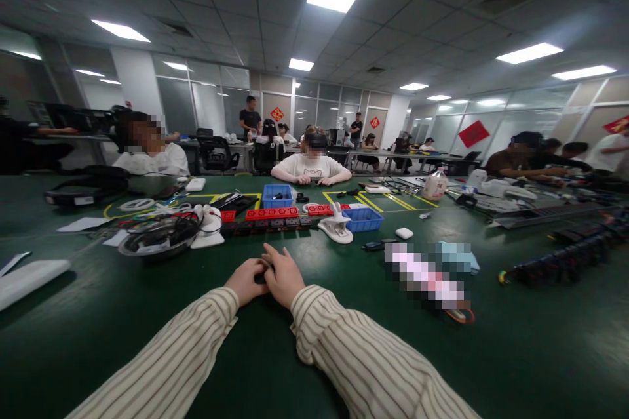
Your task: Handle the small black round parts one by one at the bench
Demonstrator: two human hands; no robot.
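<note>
Both my hands rest together on the green table [344, 275] right in front of me, striped sleeves reaching to the wrists. My left hand [246, 281] is curled, fingers tucked in, touching my right hand [282, 276], whose fingers lie over it with two fingertips stretched forward. Something small and dark shows between them; I cannot make out what it is. Beyond the hands lies a row of red and black power strips [272, 218], with a white device [337, 225] and a blue bin [362, 218] to the right.
A metal bowl with cables [157, 237] sits left of centre, a second blue bin [276, 195] behind the strips, a small white case [403, 233] to the right. A person sits across the table [311, 166]; others work at the sides and at desks behind.
</note>
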